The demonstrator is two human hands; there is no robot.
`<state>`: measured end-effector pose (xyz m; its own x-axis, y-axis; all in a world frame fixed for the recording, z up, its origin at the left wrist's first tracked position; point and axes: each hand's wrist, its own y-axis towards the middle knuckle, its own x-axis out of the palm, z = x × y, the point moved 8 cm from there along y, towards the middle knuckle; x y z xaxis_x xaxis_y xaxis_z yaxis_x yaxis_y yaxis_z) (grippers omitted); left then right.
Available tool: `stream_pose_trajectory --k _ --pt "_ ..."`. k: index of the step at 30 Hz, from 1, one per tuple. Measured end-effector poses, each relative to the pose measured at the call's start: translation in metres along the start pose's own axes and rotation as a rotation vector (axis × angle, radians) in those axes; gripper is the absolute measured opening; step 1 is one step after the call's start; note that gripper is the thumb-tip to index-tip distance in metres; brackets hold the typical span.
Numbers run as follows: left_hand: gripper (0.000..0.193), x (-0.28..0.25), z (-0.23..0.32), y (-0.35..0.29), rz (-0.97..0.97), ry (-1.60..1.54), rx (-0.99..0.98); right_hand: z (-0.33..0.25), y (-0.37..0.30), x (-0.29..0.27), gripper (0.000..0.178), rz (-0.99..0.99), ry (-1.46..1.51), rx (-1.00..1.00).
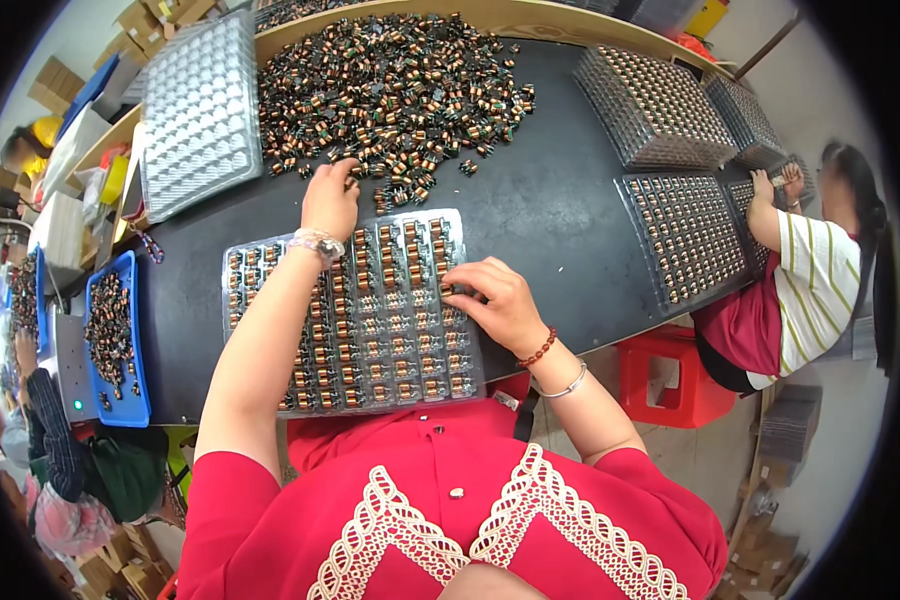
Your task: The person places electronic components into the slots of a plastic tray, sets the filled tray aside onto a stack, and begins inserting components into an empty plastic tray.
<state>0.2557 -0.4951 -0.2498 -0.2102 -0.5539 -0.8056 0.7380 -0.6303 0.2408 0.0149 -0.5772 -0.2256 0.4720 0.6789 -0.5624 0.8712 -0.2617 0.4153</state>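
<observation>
A clear plastic tray (260, 262) with rows of small pockets lies on the black table in front of me, most pockets filled with copper-wound coil parts. My left hand (330, 200) reaches past the tray's far edge to the near rim of a big heap of loose coil parts (390, 85); its fingertips curl down onto the parts, and what they hold is hidden. My right hand (498, 300) rests palm down on the tray's right side, fingers bent over the filled pockets.
An empty clear tray (200, 110) lies at the far left. Filled trays (685, 235) and stacked ones (655, 105) sit at the right, where another person in a striped shirt (815, 290) works. A blue bin (115, 340) of parts stands left; a red stool (670, 375) stands right.
</observation>
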Motion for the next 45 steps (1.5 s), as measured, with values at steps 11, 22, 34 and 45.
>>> stream_pose_trajectory --k 11,22,34,45 --pt "0.015 -0.023 0.010 -0.010 0.100 -0.465 -0.080 0.001 -0.006 -0.002 0.012 -0.001 -0.037 -0.077" --pt "0.017 -0.046 0.019 -0.076 0.023 -0.769 -0.021 0.038 0.060 -0.021 0.035 0.076 -0.519 0.042" --pt "0.020 -0.068 0.008 -0.120 -0.060 -0.658 -0.110 0.101 0.091 -0.004 0.018 -0.184 -0.480 0.110" --pt "0.012 -0.062 0.013 -0.128 -0.146 -0.262 0.054 0.065 0.041 -0.006 0.018 0.185 0.363 0.303"
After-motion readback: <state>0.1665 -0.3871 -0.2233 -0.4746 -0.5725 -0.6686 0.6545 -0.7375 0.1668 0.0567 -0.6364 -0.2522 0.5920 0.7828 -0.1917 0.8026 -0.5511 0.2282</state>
